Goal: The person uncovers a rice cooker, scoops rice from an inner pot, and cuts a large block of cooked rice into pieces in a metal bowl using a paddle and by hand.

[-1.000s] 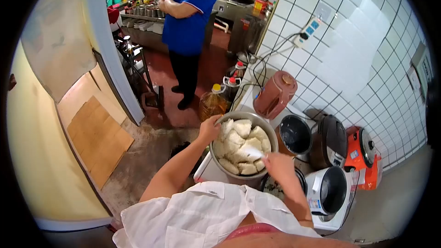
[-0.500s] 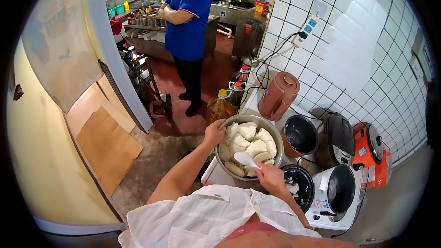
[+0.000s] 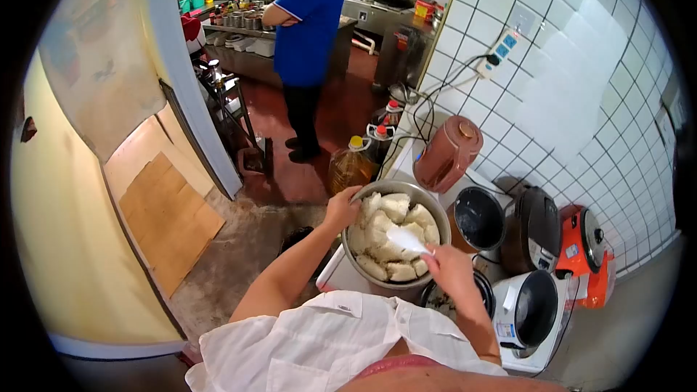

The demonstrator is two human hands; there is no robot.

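Note:
A round metal pot point(image 3: 438, 207) stands in front of me, filled with chunks of white rice point(image 3: 374, 267). My left hand point(image 3: 343, 208) is closed on the pot's upper left rim. In my right hand point(image 3: 451, 270) is a white rice paddle point(image 3: 406, 239), its blade tilted over the rice near the middle of the pot. Whether the blade presses into the rice I cannot tell. Partly hidden below my right forearm is a black inner pot point(image 3: 482, 292) with rice bits in it.
Beside the pot are a dark inner pot point(image 3: 478, 218), a brown thermos jug point(image 3: 448, 152), a dark rice cooker point(image 3: 534, 229), a white cooker point(image 3: 537, 310) and an orange one point(image 3: 583, 239). Oil bottles point(image 3: 352, 165) stand beyond. A person in a blue shirt point(image 3: 311, 29) stands further back.
The rice paddle has moved right and slightly up across the rice, with my right hand. My left hand stays on the rim. The person in blue has turned.

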